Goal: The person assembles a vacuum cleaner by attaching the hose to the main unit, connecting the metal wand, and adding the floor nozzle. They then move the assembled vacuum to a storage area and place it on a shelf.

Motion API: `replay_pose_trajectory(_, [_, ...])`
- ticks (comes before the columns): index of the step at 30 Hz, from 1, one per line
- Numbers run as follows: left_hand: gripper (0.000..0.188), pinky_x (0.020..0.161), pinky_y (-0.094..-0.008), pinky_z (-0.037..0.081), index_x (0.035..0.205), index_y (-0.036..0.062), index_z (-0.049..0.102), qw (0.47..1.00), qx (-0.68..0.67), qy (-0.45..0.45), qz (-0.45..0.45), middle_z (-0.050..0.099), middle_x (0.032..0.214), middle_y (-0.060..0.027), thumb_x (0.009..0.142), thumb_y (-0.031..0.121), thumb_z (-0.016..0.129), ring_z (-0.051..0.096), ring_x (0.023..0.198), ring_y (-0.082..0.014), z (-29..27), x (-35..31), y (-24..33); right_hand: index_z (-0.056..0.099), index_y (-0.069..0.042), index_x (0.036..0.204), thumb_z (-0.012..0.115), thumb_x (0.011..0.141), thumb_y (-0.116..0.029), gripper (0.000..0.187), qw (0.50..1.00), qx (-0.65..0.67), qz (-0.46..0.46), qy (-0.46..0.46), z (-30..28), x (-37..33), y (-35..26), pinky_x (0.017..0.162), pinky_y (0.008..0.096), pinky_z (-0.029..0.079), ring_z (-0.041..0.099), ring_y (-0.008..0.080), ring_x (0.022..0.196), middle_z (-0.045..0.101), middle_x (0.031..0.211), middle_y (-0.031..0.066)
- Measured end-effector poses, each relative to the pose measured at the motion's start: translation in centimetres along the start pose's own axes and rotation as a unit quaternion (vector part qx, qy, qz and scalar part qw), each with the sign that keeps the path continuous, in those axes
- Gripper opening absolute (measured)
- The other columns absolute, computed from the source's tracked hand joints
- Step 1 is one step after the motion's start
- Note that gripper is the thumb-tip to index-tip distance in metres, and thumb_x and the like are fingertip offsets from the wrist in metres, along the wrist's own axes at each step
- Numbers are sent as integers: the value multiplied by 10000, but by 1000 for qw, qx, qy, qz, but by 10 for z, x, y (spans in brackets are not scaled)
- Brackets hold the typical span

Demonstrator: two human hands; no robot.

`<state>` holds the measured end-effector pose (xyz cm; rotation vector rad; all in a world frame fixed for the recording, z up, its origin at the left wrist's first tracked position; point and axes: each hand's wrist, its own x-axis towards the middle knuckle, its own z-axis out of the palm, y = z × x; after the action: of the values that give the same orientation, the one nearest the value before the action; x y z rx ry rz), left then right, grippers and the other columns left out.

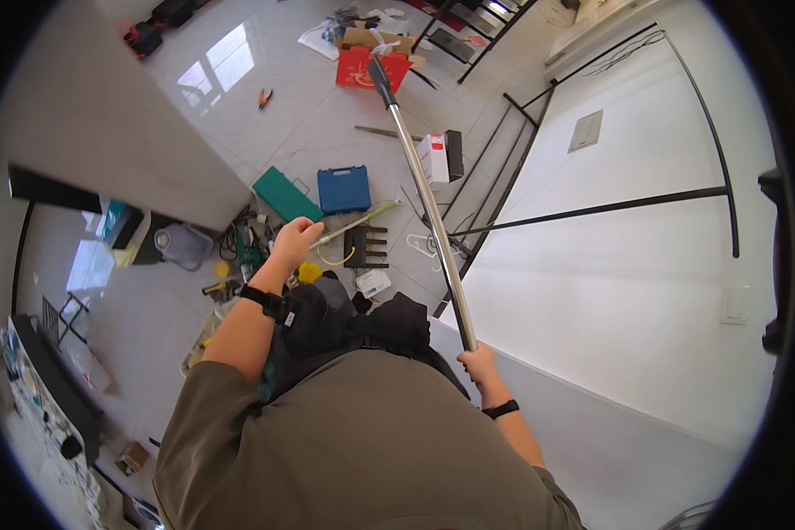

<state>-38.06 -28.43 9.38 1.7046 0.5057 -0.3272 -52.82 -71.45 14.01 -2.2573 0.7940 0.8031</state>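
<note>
A long shiny metal pole (424, 194) slants up from my right hand (480, 364), whose fingers are closed round its lower end. The far tip of the pole is a black flat fitting (381, 81), seen in front of a red box (355, 71). My left hand (297, 240) is held out over the tools on the floor, its fingers curled together. A thin pale rod with a green end (371, 215) runs out beside those fingers. Whether the left hand grips this rod, I cannot tell.
A green case (284, 194) and a blue case (344, 189) lie ahead on the tiles. Around them are a black bracket (364, 247), a white box (433, 159) and orange-handled pliers (265, 98). Black metal frames (592, 212) lean on the right-hand wall. A pillar (132, 115) stands at left.
</note>
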Motion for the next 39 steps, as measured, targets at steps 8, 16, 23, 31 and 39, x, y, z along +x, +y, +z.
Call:
replay_pose_trajectory(8, [250,537,-280,336,789,29,559,1000,0,-16,8,469,650,17,847,258,641,398,606,-80,-34,73,72,603,40,844,662,643,-162,291,997,44,-59,-7,-50,54,-123,548,347,470,590,219,567,610,656,129])
replay_pose_trajectory(16, [230,595,-265,393,823,7,594,998,36,43,42,533,693,6,832,231,642,463,661,-88,-91,131,103,588,17,803,657,663,-125,211,978,146,-141,-55,-52,203,-265,485,294,417,540,150,526,573,614,74])
replay_pose_trajectory(23, [248,604,-307,432,816,14,618,970,60,236,-21,589,693,-37,796,258,656,514,668,-122,-91,225,131,568,-15,700,661,688,-158,171,944,112,-227,-209,-80,385,-453,429,309,395,508,163,463,535,553,60])
replay_pose_trajectory(31, [295,646,-294,466,921,15,625,978,132,152,-58,614,755,-58,803,281,673,557,705,-147,-35,323,279,543,-3,747,643,722,-109,148,898,137,-207,-364,-134,489,-605,496,297,427,518,162,508,540,595,67])
replay_pose_trajectory(39, [277,632,-292,464,932,30,631,974,101,186,-77,616,749,-50,818,280,669,555,689,-138,-32,374,326,540,-41,782,651,723,-87,134,872,117,-173,-442,-135,541,-683,497,283,442,518,149,524,541,631,45])
